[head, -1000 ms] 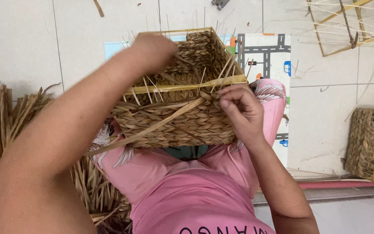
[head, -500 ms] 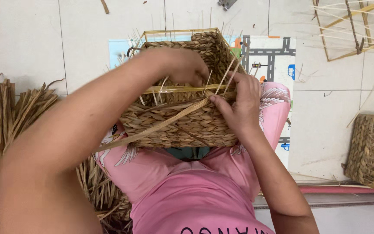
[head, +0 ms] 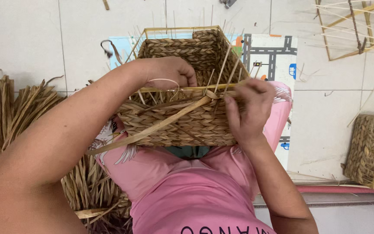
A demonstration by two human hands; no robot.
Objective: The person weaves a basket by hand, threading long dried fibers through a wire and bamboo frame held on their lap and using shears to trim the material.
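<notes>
The basket (head: 182, 117) in my lap is woven of dry, braided straw-like fibre, rough and matt, over a thin yellow metal wire frame (head: 176, 29) that looks smooth. A flat, pale strip (head: 152, 128) of the same fibre runs across its near wall toward 8 o'clock. My clothes (head: 195, 195) are soft pink cloth. At 9 o'clock lies a heap of coarse dried leaves (head: 9, 112). The floor (head: 31, 39) is smooth, faintly glossy pale tile. At 3 o'clock stands another rough woven basket (head: 371, 151).

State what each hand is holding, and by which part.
Left hand grips the woven basket at its near top rim; right hand pinches the straw strand at the rim.
</notes>
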